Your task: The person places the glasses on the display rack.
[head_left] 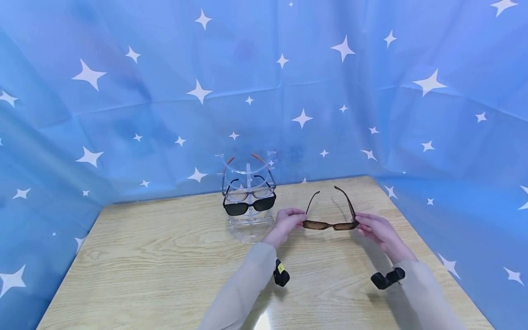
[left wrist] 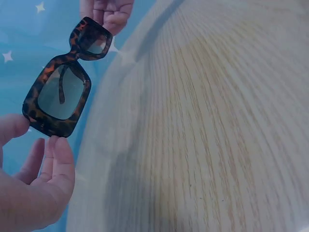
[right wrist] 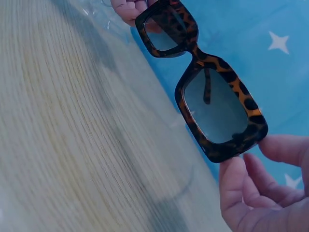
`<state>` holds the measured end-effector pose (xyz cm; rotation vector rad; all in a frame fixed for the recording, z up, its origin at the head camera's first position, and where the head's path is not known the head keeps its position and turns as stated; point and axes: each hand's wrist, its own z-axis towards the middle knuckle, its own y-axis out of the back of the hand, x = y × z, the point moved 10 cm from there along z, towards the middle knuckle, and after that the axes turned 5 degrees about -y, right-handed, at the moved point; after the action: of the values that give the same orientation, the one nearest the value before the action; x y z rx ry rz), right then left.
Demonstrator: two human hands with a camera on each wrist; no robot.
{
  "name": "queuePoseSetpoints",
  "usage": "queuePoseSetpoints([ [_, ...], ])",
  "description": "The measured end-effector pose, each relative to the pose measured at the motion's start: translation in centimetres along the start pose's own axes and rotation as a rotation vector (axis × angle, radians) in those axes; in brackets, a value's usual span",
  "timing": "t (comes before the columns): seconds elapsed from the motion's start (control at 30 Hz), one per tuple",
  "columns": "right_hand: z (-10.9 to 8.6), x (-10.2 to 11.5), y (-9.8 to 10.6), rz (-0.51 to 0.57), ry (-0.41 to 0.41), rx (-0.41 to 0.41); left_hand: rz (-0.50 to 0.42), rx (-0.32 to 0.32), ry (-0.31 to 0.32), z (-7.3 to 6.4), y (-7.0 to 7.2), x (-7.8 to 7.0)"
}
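Tortoiseshell sunglasses (head_left: 329, 225) with rectangular frames are held up over the table, their temples unfolded and pointing toward the back. My left hand (head_left: 287, 223) pinches the left outer corner of the frame between thumb and fingertips. At the opposite corner, my right hand (head_left: 377, 231) pinches the frame the same way. The right wrist view shows the tinted lens and spotted rim (right wrist: 248, 104) up close, with the thumb on one side and fingers under the edge. In the left wrist view the near corner of the sunglasses (left wrist: 50, 126) sits between thumb and fingertips.
Left of my hands stands a clear display stand (head_left: 249, 236). It carries black sunglasses (head_left: 250, 206) and, above them, glasses with clear lenses (head_left: 237, 197) and orange temple tips. The wooden table (head_left: 156, 256) ends at a blue star-patterned cloth (head_left: 255, 68) behind and at the sides.
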<state>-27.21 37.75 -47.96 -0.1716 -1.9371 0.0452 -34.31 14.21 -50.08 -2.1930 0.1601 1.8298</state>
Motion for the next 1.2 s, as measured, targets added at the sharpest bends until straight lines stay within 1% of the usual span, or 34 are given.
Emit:
queuePoseSetpoints([
  [0.2,-1.2,-0.1,0.1,0.008,0.0,0.027,0.02,0.067,0.014,-0.8,-0.7,-0.3],
  [0.37,-2.3,0.2,-0.4,0.021,0.02,0.054,0.027,0.118,0.029,-1.7,-1.0,-0.6],
  [0.5,-3.2,0.6,-1.0,0.03,0.058,0.111,0.013,0.161,0.058,-2.4,-1.2,-0.7],
  [0.6,-3.8,0.7,-1.4,0.037,0.089,0.16,0.006,0.194,0.065,-3.0,-1.3,-0.9],
  [0.67,-4.1,0.7,-1.6,0.034,0.099,0.174,0.0,0.213,0.066,-3.5,-1.3,-1.1],
  [0.77,-4.7,0.6,-2.0,0.024,0.104,0.196,-0.014,0.228,0.066,-4.1,-1.1,-1.2],
  [0.93,-5.6,0.5,-3.0,0.062,0.11,0.257,-0.016,0.239,0.064,-5.3,-0.7,-1.5],
  [1.1,-6.2,0.6,-3.8,0.087,0.104,0.268,-0.05,0.247,0.058,-6.2,-0.2,-1.9],
  [1.2,-6.6,0.8,-4.5,0.099,0.113,0.293,-0.072,0.253,0.051,-6.7,0.2,-2.3],
])
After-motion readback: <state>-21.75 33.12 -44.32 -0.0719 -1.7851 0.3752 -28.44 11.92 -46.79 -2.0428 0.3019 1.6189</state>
